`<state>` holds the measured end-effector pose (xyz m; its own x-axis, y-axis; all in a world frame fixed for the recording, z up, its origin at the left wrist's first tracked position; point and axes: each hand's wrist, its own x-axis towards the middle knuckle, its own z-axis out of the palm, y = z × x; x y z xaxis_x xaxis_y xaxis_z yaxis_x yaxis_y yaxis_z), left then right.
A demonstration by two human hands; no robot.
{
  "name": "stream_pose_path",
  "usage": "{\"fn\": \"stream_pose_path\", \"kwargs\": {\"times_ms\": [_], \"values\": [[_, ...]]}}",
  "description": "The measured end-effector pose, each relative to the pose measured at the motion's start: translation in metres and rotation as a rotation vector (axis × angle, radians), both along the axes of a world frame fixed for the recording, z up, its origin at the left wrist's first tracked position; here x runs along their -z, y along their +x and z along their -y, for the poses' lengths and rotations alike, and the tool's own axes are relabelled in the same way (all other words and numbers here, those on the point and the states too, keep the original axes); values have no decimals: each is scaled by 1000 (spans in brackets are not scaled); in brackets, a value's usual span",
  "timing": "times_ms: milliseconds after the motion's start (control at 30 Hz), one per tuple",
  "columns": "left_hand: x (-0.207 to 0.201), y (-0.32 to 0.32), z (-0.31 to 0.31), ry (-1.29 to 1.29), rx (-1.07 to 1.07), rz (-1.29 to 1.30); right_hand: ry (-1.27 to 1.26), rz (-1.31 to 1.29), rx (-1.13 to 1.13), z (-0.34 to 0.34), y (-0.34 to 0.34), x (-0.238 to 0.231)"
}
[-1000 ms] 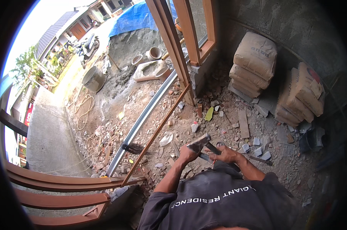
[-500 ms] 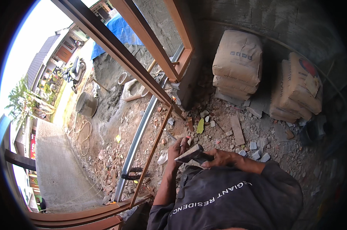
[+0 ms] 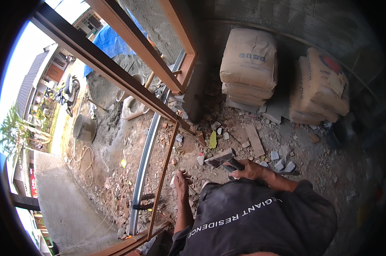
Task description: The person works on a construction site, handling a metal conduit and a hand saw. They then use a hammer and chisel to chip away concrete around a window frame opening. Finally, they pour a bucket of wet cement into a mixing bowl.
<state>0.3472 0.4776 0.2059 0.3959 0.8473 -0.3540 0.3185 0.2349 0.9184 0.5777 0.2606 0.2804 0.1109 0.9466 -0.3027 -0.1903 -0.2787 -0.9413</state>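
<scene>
My right hand (image 3: 247, 170) is closed around the dark handle of a hatchet (image 3: 219, 158), whose worn grey metal head tapers toward the left. The head is held above the rubble, in front of my dark shirt (image 3: 248, 213). To the left, my left hand (image 3: 182, 178) has its fingers curled in over the debris, beside the thin wooden strip of the frame. Whatever those fingers hold, if anything, is too small to make out. A pale scrap (image 3: 173, 182) shows at that hand's edge.
A wooden frame (image 3: 112, 70) slants across the left, with a metal channel (image 3: 145, 160) along its base. Stacked paper sacks (image 3: 249, 57) and more sacks (image 3: 320, 85) stand by the wall. Outside are a bucket (image 3: 85, 128), rope (image 3: 87, 164) and a motorbike (image 3: 69, 91). Broken rubble covers the floor.
My left hand has drawn back and left, away from the hatchet; the thin rod seen by its fingers no longer shows. My right hand has moved the hatchet slightly right and forward. The view has shifted.
</scene>
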Motion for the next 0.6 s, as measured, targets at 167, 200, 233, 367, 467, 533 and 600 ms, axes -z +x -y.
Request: {"fn": "stream_pose_path", "kwargs": {"times_ms": [167, 200, 233, 367, 467, 533, 600], "values": [[-9, 51, 28, -115, 221, 77, 34, 28, 47, -3, 13, -5], [-14, 67, 32, -118, 276, 99, 35, 8, 88, -8, 12, -13], [-20, 84, 35, -118, 332, 121, 63, 39, 94, -15, 14, -17], [-31, 122, 25, -118, 402, 359, 96, 99, 100, -47, 18, -18], [-10, 124, -7, -32, 458, 117, 75, 137, 145, -76, 18, -1], [-11, 133, -13, 330, 415, 73, 167, 332, 204, -90, 14, 16], [-19, 152, -29, 564, 363, 143, 205, 291, 220, -107, 22, 20]]}}
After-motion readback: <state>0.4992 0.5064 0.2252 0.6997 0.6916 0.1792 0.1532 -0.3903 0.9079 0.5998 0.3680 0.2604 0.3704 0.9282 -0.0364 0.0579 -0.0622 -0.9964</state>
